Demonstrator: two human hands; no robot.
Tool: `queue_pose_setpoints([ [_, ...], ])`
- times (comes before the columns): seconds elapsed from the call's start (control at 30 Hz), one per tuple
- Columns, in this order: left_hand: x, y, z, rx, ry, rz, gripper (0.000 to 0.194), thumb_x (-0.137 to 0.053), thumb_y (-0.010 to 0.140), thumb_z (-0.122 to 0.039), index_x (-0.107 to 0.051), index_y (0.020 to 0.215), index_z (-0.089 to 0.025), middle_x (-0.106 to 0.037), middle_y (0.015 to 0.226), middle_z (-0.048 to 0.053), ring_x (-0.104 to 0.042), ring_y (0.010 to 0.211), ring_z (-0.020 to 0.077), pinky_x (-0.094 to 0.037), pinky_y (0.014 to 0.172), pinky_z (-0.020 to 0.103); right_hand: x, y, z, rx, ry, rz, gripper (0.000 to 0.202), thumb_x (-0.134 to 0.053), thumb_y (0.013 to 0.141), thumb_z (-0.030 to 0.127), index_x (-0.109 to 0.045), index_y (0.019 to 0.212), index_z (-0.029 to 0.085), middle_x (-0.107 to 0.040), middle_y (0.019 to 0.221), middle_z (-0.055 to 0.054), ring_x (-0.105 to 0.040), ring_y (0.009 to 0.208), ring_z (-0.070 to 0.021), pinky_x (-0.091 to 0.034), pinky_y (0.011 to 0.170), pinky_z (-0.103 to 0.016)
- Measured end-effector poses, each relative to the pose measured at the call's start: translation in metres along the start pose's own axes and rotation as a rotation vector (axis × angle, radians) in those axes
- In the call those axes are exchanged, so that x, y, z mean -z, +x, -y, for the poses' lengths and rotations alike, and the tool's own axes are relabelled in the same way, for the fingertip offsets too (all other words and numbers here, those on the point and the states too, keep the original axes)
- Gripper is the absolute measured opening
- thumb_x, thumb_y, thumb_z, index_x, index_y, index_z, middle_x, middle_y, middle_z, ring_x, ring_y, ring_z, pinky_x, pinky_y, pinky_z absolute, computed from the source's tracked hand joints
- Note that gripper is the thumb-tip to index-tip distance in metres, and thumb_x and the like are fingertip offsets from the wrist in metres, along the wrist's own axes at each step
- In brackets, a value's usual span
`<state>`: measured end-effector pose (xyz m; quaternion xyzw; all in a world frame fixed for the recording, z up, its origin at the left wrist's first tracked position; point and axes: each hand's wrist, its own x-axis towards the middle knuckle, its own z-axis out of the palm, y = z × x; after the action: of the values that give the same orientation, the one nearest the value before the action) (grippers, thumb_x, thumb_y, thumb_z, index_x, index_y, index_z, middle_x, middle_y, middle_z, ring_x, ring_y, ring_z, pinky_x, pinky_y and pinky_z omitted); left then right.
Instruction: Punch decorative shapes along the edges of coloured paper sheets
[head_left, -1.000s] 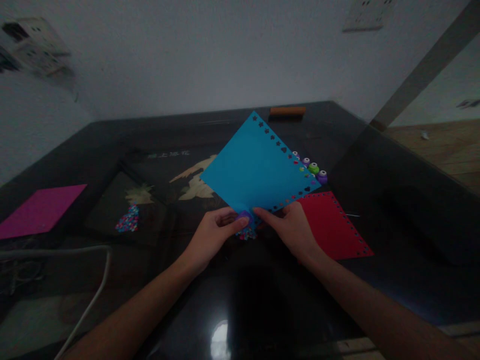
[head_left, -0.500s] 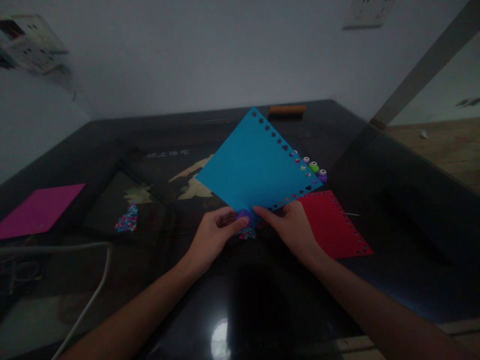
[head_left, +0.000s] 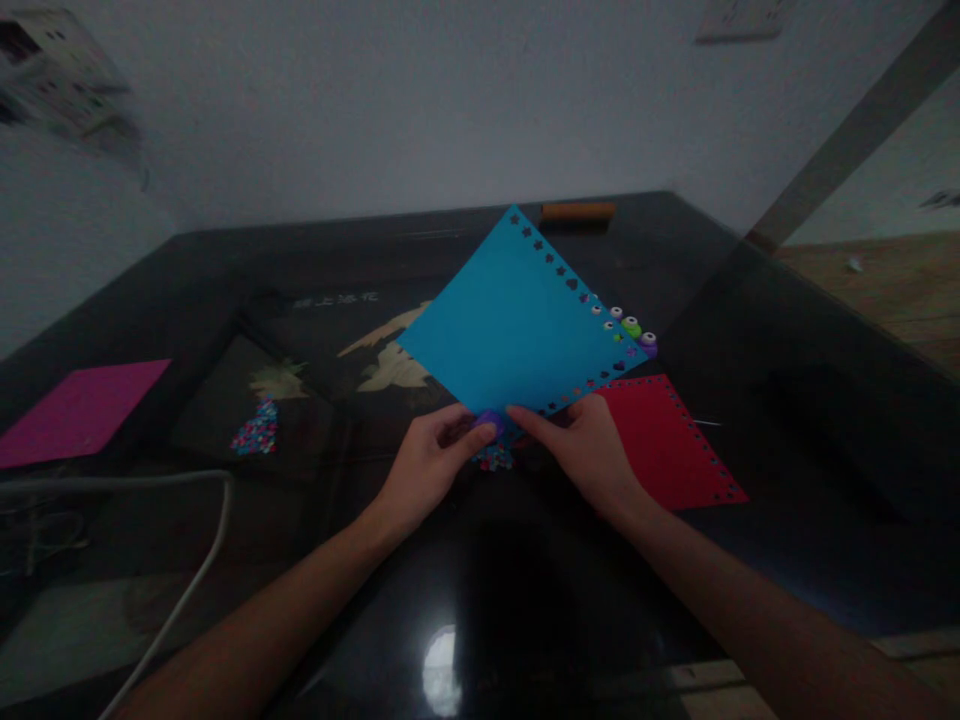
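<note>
Nearest the camera, on the dark glass table (head_left: 787, 470): left hand (head_left: 431, 465) pinched shut on a small purple punch (head_left: 489, 422), clamped at the bottom corner of the blue sheet (head_left: 517, 325). Right hand (head_left: 589, 450) just beside it, fingers closed on the blue sheet's lower right edge, holding it tilted up off the table.

Judging by the holes: two edges of the blue sheet done, a row of little stars and hearts along the upper right edge and another along the lower right edge down to the punch. Two left-hand edges plain, so roughly halfway.

Directly under the blue sheet's bottom corner: a small heap of coloured punched bits (head_left: 493, 460). Right of the blue sheet: a red sheet (head_left: 667, 445) lying flat, holes along its edges already. Behind the blue sheet's right corner, partly hidden: spare punches (head_left: 634, 327), green and purple. Well left of the blue sheet: another heap of bits (head_left: 259, 435), a pink sheet (head_left: 79, 410), unpunched as far as visible, and a white cable (head_left: 202, 565). Beyond the blue sheet's top corner, at the table's far edge: an orange bar (head_left: 577, 211). Nothing in the way of either hand.
</note>
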<state>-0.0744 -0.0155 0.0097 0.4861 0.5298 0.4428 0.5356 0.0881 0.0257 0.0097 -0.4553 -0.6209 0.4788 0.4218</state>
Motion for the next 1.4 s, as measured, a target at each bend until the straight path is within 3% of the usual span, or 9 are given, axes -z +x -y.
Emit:
queue_pose_setpoints([
  [0.53, -0.001, 0.001, -0.001, 0.027, -0.059, -0.006, 0.028, -0.071, 0.071, -0.034, -0.067, 0.092, -0.015, -0.072, 0.089, 0.005, -0.065, 0.084, 0.0191, -0.048, 0.080, 0.034, 0.002, 0.001, -0.002, 0.002, -0.037, -0.032, 0.021, -0.068, 0.072, 0.034, -0.063, 0.063, 0.015, -0.067, 0.066, -0.005, -0.061, 0.059, -0.0172, -0.047, 0.054, -0.028],
  [0.8, -0.002, -0.002, -0.008, 0.063, -0.026, 0.013, 0.026, -0.072, 0.069, -0.037, -0.066, 0.080, -0.015, -0.072, 0.080, 0.004, -0.065, 0.078, 0.0181, -0.049, 0.070, 0.028, 0.001, 0.000, 0.001, -0.015, 0.005, -0.048, 0.021, -0.068, 0.071, 0.035, -0.062, 0.065, 0.015, -0.068, 0.067, -0.004, -0.061, 0.059, -0.0169, -0.048, 0.055, -0.028],
  [1.07, 0.004, -0.001, -0.013, 0.116, 0.051, 0.019, 0.030, -0.074, 0.067, -0.036, -0.066, 0.086, -0.015, -0.072, 0.086, 0.005, -0.065, 0.075, 0.0159, -0.050, 0.073, 0.029, 0.004, 0.002, 0.001, -0.019, 0.012, -0.069, 0.021, -0.069, 0.071, 0.035, -0.064, 0.068, 0.015, -0.068, 0.070, -0.005, -0.061, 0.062, -0.0162, -0.048, 0.057, -0.029],
  [1.4, 0.016, 0.002, -0.018, 0.122, 0.153, 0.130, 0.032, -0.071, 0.069, -0.037, -0.066, 0.093, -0.015, -0.072, 0.088, 0.005, -0.066, 0.077, 0.0164, -0.052, 0.076, 0.031, 0.005, 0.001, 0.001, -0.035, 0.043, -0.075, 0.023, -0.069, 0.070, 0.036, -0.063, 0.065, 0.015, -0.067, 0.067, -0.004, -0.061, 0.059, -0.0158, -0.049, 0.055, -0.029],
])
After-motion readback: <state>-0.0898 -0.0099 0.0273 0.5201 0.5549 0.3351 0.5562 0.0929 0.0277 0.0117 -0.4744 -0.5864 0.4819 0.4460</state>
